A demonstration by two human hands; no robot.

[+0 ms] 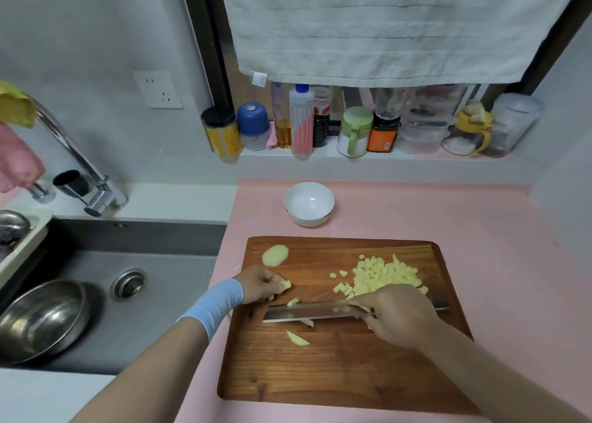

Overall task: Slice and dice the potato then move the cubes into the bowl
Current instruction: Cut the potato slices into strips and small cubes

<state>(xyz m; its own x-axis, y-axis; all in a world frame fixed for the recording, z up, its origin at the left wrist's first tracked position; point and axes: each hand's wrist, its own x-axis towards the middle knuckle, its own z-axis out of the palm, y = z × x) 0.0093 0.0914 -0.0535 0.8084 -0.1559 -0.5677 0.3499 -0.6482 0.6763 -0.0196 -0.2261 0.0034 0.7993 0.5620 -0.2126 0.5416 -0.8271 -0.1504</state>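
- On the pink surface directly ahead, we find a wooden cutting board with the potato work spread across it.
- We see the left hand, a light blue band round its wrist, at the board's left edge. Its fingertips pinch a small potato piece.
- We see the right hand clenched round the handle end of a knife. The blade lies across the board and points left, just nearer to us than the left hand. We cannot tell whether its edge touches the wood.
- A heap of potato cubes lies on the far right part of the board, just beyond the right hand, with a few loose cubes at its left fringe.
- A rounded potato end piece rests near the board's far left corner, well apart from the heap.
- A thin sliver lies just beyond the blade, and a curved wedge lies on the near side of it.
- A white bowl stands upright on the surface beyond the board, apart from it. Every cube we can see lies on the board.
- Left of the surface, a steel sink holds a steel basin, with a tap above.
- A pale towel hangs above a ledge carrying bottles and jars.
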